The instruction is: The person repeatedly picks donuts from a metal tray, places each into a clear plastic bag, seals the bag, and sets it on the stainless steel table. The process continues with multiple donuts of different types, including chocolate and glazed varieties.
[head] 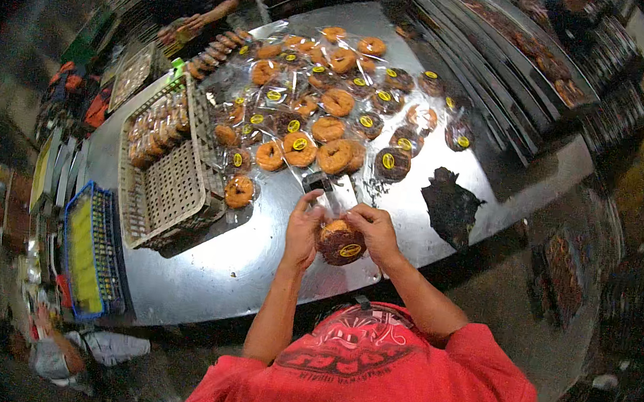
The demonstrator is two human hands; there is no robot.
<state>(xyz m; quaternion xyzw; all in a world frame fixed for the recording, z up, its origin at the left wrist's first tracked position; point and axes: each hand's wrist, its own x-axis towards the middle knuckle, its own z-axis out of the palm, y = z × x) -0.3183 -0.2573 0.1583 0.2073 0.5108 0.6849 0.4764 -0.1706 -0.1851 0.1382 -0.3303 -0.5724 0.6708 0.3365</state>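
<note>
Close in front of me, a clear plastic bag of doughnuts (342, 244) with a dark chocolate coating and a round yellow sticker hangs just over the steel table's front edge. My left hand (302, 231) grips the bag's upper left side, its forefinger stretched up. On the other side, my right hand (375, 230) pinches the gathered top of the bag. Just beyond my fingers stands a small metal device (323, 188) with a dark top, perhaps a tape dispenser. Several bagged plain doughnuts (335, 155) and bagged chocolate doughnuts (392, 164) lie spread behind it.
A beige perforated plastic crate (174, 179) on the left holds rows of bagged doughnuts. Near it sits a blue basket (94, 253). Crumpled black material (451, 206) lies to the right on the steel table (201, 282). Stacked trays (488, 71) stand beyond. Other people work around the table.
</note>
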